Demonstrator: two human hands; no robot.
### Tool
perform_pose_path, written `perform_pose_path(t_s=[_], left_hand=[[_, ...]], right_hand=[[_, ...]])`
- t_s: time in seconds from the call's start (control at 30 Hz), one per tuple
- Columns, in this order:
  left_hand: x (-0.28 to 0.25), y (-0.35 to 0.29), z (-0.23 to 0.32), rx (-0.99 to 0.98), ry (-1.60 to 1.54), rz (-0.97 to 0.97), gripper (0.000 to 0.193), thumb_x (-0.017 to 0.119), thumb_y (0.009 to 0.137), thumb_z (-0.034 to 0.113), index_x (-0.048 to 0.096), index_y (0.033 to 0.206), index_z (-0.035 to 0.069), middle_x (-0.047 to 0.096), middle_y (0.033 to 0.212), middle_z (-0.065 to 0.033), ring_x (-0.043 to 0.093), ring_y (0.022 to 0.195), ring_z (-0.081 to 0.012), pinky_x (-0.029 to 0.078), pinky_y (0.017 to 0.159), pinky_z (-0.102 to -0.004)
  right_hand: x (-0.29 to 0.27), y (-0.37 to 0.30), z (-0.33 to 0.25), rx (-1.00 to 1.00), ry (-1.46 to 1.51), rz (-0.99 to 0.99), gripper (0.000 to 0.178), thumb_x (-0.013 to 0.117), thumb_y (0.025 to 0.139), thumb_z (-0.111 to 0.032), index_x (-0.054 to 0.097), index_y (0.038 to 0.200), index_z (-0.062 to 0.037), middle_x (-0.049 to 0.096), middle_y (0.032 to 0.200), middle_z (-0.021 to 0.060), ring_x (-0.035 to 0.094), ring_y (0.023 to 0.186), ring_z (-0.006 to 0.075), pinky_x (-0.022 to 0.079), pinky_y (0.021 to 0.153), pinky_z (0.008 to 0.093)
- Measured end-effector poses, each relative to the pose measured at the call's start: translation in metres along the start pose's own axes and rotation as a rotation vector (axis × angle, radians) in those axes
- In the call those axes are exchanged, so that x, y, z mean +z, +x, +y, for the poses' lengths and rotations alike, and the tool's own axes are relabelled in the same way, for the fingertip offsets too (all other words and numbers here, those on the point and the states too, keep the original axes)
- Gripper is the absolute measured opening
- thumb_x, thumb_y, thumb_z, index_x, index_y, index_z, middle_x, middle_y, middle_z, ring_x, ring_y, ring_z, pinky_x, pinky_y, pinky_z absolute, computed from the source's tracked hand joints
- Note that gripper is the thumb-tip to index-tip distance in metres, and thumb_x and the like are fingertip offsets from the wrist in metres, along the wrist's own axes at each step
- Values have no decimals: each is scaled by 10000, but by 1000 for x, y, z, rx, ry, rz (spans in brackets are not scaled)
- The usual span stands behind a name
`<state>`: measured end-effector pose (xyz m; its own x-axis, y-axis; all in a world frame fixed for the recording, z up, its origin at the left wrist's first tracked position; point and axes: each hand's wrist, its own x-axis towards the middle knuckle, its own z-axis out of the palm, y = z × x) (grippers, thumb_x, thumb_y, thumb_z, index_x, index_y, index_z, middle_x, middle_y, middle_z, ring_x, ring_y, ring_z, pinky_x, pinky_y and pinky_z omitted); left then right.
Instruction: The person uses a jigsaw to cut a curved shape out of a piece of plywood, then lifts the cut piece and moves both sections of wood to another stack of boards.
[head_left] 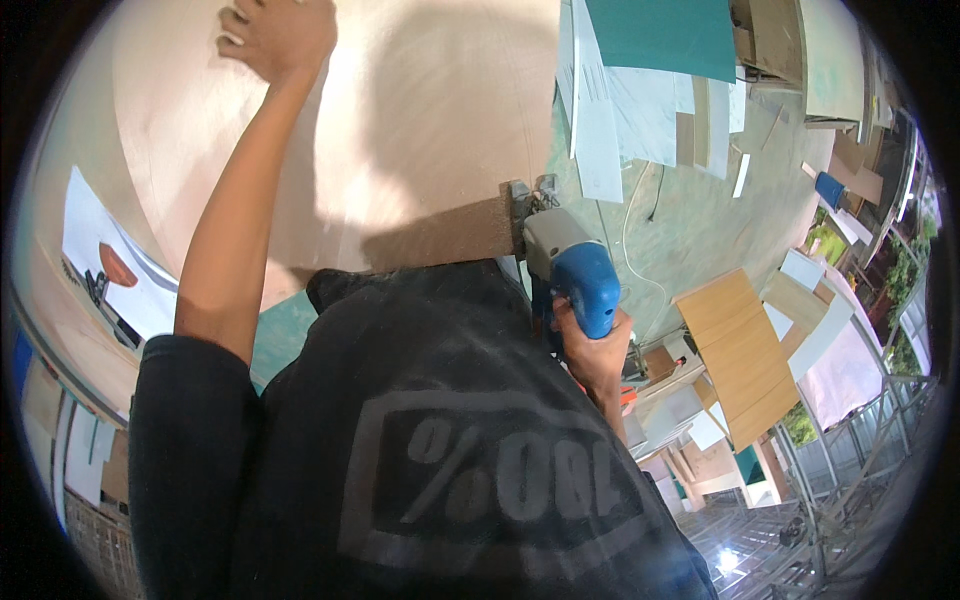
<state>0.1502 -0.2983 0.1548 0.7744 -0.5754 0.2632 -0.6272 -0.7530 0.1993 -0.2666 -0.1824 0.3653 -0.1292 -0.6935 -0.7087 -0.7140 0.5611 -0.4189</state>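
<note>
A large pale wooden board (455,130) spreads in front of me, its near edge close to my black shirt. Up at the top left, my left hand (282,38) rests on the board with its fingers apart and slightly bent, holding nothing. At the right, my right hand (592,345) is closed around a hand-held power tool (585,280) with a blue and grey housing. The tool's dark metal front end is at the near right corner of the board. Its exact kind and working tip cannot be made out.
Green and white sheets (665,40) lie beyond the board at the right. A pale cable (630,250) runs across the green floor. A brown wooden panel (738,355) stands at the right among offcuts. At the left lies a white sheet (110,250) with a dark object.
</note>
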Motion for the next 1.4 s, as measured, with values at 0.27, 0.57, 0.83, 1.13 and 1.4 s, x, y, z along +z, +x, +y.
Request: perform_pose_path(t_s=[0.27, 0.57, 0.83, 1.13, 1.4], left_hand=[[7, -2, -14, 118, -15, -8, 583, 474, 970, 421, 508, 1328, -37, 411, 1515, -229, 321, 1363, -441, 196, 1118, -629], [6, 2, -14, 79, 17, -45, 523, 462, 965, 428, 507, 1300, 29, 427, 1478, -207, 345, 1345, -429, 235, 1079, -632], [7, 2, -20, 129, 18, -20, 559, 458, 973, 423, 508, 1320, -12, 417, 1498, -222, 329, 1353, -434, 227, 1083, -626], [9, -1, -18, 147, -33, 4, 581, 464, 972, 412, 513, 1304, -62, 427, 1481, -256, 329, 1335, -448, 218, 1086, -628], [17, 0, -29, 130, 31, 6, 619, 446, 982, 448, 468, 1393, -15, 400, 1534, -217, 311, 1386, -440, 196, 1117, -628]], right_hand=[[-3, 0, -8, -148, 51, -39, 166, 754, 874, -95, 699, 994, 6, 670, 771, 74, 584, 707, 101, 502, 679, 288], [-5, 2, -13, -121, 86, -69, 182, 746, 850, -85, 691, 991, 15, 669, 747, 142, 606, 667, 135, 517, 665, 323], [-5, 2, -14, -155, 20, -63, 192, 746, 856, -94, 692, 1003, 15, 671, 746, 130, 599, 672, 121, 508, 658, 315], [-2, 0, -20, -127, 31, -45, 174, 746, 876, -93, 703, 1016, 1, 653, 760, 35, 541, 695, 80, 484, 666, 276], [0, 2, -16, -98, 1, -28, 182, 761, 866, -98, 713, 1014, -4, 646, 750, 19, 548, 693, 72, 485, 658, 273]])
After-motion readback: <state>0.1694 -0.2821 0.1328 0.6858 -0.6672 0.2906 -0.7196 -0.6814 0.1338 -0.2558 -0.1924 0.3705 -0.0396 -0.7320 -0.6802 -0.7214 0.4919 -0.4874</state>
